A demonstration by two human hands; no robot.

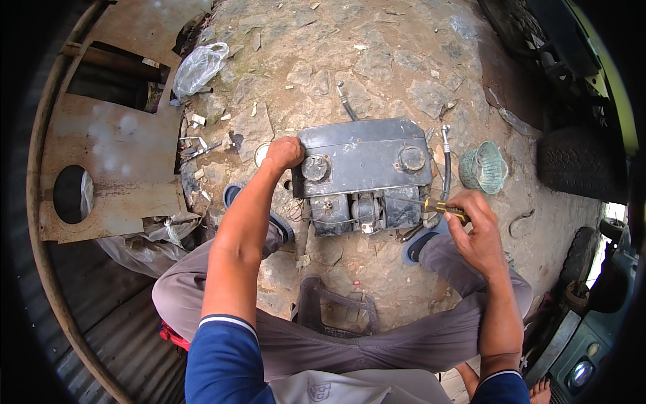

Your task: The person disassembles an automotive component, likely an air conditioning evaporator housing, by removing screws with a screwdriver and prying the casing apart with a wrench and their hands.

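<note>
A dusty black boxy unit (367, 151) with two round parts on its upper face lies on the ground between my feet. My left hand (285, 153) is closed on its far left corner. In my right hand (476, 232) is a screwdriver (444, 207) with a yellow and black handle, its shaft pointing left at the unit's near right side. Where the tip ends is hard to make out. Along the near side sit darker housings with a motor-like part (367, 210) in the middle. A black hose with a metal end (446, 145) lies beside the unit's right side.
A green woven basket (484, 167) stands to the right, near a tyre (582, 161). Rusty sheet metal (111, 145) and a plastic bag (200, 69) are at the left. A dark plastic stool (313, 299) is between my legs. Another person's bare foot (540, 390) shows at lower right.
</note>
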